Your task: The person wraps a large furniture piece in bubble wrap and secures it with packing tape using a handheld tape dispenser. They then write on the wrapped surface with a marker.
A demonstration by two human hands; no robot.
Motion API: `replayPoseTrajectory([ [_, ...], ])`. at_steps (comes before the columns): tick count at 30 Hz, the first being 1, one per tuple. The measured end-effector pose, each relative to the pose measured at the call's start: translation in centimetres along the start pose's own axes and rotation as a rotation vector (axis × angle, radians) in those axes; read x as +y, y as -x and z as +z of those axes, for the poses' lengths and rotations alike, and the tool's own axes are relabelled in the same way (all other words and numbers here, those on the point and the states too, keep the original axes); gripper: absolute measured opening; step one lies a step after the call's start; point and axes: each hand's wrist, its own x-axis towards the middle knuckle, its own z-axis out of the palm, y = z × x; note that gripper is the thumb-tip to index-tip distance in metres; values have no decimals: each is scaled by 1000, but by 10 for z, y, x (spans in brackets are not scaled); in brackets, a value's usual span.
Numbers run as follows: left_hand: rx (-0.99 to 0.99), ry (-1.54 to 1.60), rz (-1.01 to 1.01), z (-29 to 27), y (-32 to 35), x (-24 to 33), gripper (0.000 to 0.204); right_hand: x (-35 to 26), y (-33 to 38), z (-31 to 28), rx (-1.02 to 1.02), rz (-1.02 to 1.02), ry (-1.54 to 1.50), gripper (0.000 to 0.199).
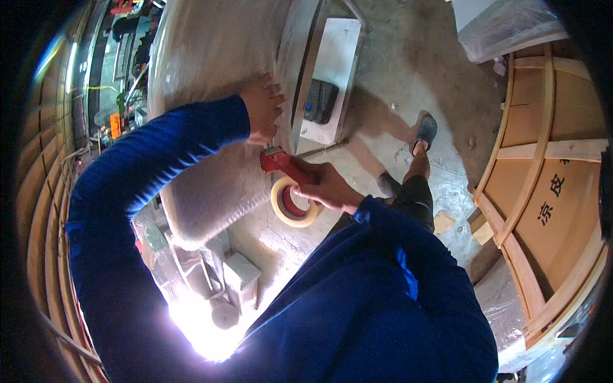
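Note:
A large machine or cabinet wrapped in clear plastic film (217,64) stands in front of me. My left hand (262,110) lies on the wrapped surface near its right edge, fingers spread. Just below it, my right hand (329,187) grips a red tape dispenser (285,162) by its handle. A roll of pale yellowish tape (279,203) sits on the dispenser. The head of the dispenser is close to the film, under my left hand; whether tape is stuck there I cannot tell.
Beside the wrapped thing, a black case (321,102) rests on a white panel (338,48). A wood-framed crate (543,153) stands at the right. Grey metal boxes (241,273) lie at the lower left, near a bright glare. A person's sandaled foot (424,131) is on the concrete floor.

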Motion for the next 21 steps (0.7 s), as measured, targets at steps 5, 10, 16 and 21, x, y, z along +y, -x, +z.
replayPoseTrajectory([
  [5,-128,560,-147,14,49,108,44,60,57,57,-175,223,-228,58],
  [10,-272,129,1,21,96,170,52,71,52,94,-208,204,51,55],
  [16,-195,-209,-123,54,111,193,53,38,15,125,-599,254,672,47],
  [21,422,1069,-496,86,116,221,52,78,40,138,-505,81,624,40],
])
